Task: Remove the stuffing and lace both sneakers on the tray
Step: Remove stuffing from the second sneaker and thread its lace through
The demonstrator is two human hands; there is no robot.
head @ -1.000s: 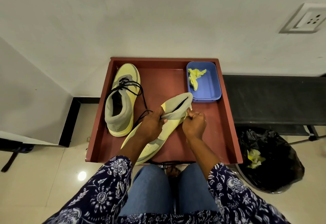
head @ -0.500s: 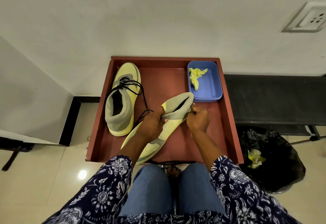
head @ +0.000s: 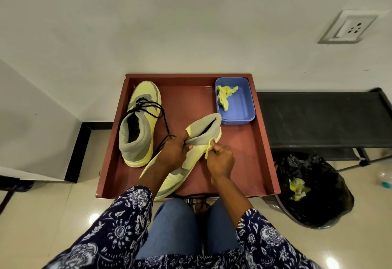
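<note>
— Two sneakers on the tray (head: pixel 262 141). Where do the hands stand?

— Left hand (head: pixel 174 152) grips the near sneaker (head: pixel 191 158) across its upper, fingers curled over the grey collar. Right hand (head: pixel 220 160) sits just beside it, on the shoe's right edge, fingers curled and pinching a scrap of yellow paper (head: pixel 210 149) at the collar.

— Condition of that shoe?

— Lying slantwise, heel away from the hands, toe (head: pixel 169 186) toward the person's knees and reaching the tray's near rim. I see no lace threaded on its visible part.

— And the other?

— Second sneaker (head: pixel 137 124) stands upright to the left of the left hand, apart from it. Black lace (head: pixel 148 107) partly threaded, loose ends trailing toward the left hand's knuckles.

— Anything beyond the hands?

— Blue tub (head: pixel 244 107) past the held shoe's heel, close by it, with crumpled yellow paper (head: pixel 226 96) inside. Right of the right hand, off the tray, a black-lined bin (head: pixel 314 190) on the floor holds another yellow wad (head: pixel 298 188).
</note>
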